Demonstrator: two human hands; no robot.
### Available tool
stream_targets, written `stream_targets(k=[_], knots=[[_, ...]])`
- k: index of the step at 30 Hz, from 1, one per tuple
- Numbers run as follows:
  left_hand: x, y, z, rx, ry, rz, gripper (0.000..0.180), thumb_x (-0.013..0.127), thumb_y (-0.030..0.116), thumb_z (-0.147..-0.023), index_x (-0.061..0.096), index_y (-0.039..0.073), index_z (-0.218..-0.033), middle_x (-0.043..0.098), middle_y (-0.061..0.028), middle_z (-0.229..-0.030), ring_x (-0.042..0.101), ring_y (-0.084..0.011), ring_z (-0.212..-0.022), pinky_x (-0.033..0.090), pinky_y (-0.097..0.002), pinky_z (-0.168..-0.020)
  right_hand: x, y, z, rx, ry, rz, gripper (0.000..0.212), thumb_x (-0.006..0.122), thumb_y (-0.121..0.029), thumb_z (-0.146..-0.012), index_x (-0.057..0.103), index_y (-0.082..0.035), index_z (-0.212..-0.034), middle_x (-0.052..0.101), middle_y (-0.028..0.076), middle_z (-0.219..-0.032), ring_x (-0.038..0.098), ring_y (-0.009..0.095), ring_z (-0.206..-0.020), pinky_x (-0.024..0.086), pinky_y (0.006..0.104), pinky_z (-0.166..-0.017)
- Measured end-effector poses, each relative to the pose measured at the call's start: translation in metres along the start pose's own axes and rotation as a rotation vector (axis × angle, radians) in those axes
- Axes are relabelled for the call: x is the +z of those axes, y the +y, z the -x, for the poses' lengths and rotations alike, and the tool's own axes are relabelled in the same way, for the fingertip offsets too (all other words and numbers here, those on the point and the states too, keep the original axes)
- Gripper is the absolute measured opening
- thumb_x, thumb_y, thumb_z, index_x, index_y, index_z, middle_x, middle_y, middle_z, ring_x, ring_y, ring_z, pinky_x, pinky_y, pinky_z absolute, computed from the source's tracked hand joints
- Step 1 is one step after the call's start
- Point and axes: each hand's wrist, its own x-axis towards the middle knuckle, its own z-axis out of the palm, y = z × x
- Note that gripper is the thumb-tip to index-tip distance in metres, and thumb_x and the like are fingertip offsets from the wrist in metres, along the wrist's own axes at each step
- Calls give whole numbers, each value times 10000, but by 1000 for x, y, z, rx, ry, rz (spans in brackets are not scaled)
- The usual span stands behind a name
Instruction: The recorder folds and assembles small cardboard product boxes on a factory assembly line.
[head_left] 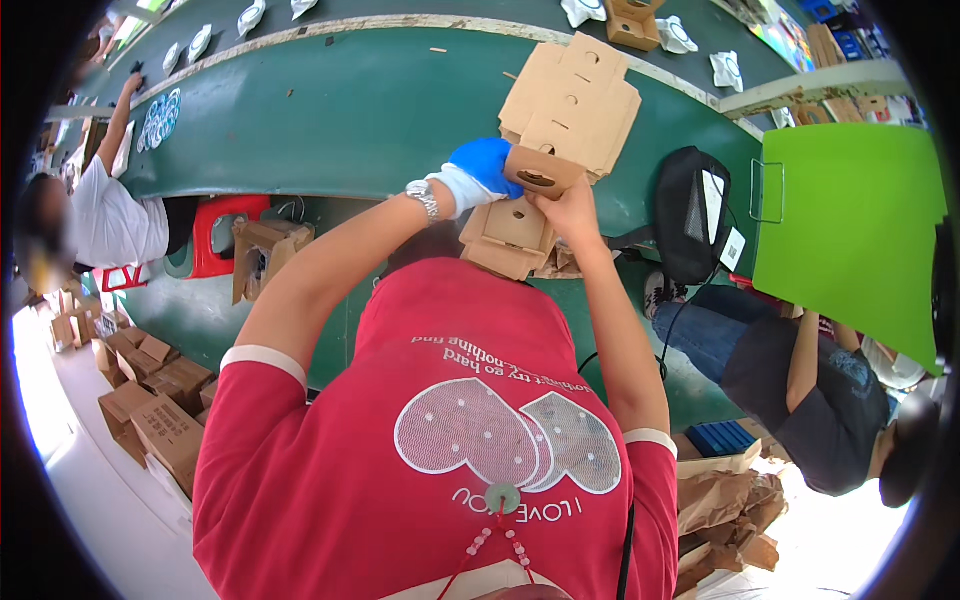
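Observation:
My left hand (478,178), in a white glove with blue coating, is closed on the left end of a small brown cardboard box piece (545,172), partly folded, with an oval cutout. My bare right hand (568,212) grips the same piece from its lower right, thumb tucked against it. Just beyond lies a stack of flat die-cut cardboard blanks (575,98) with slots and round holes, on the green table (330,110). Nearer my body, below both hands, more cardboard blanks (510,238) sit by the table edge. Some fingers of each hand are hidden behind the cardboard.
A black bag (692,215) and a bright green board (850,230) stand to the right. Across the far edge, a dark conveyor (380,12) carries white wrapped items. Co-workers sit left and right. A red stool (215,235) and cartons (165,430) are at left.

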Motion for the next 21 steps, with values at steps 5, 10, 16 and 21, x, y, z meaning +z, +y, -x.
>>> stream_targets(k=[5, 10, 16, 21], knots=[[-6, 7, -1, 24, -5, -75, 349, 788, 209, -648, 683, 85, -956, 695, -157, -928, 671, -358, -859, 545, -413, -750, -10, -17, 1, -70, -80, 123, 306, 756, -3, -664, 665, 12, -955, 694, 140, -935, 668, 311, -916, 537, 388, -805], [15, -17, 2, 227, 157, -194, 204, 723, 150, -689, 623, 103, -860, 639, -131, -860, 631, -370, -840, 521, -444, -688, 6, -16, 5, -182, 112, 379, 221, 755, -18, -694, 659, -6, -892, 681, 136, -885, 639, 331, -881, 528, 402, -775], [-5, -15, -4, 154, 94, -153, 275, 753, 180, -710, 607, 102, -929, 612, -130, -912, 615, -351, -863, 512, -443, -706, 14, -33, 0, -78, 192, 324, 156, 764, -38, -713, 651, -30, -819, 649, 114, -784, 609, 308, -799, 509, 400, -731], [-47, -3, 16, -125, -90, 537, 720, 830, 317, -769, 498, -2, -1322, 601, -137, -1217, 598, -248, -1123, 485, -349, -965, -1, -48, -22, 225, 202, -54, 292, 793, -138, -754, 674, 22, -967, 712, 103, -899, 676, 212, -924, 531, 348, -797]])
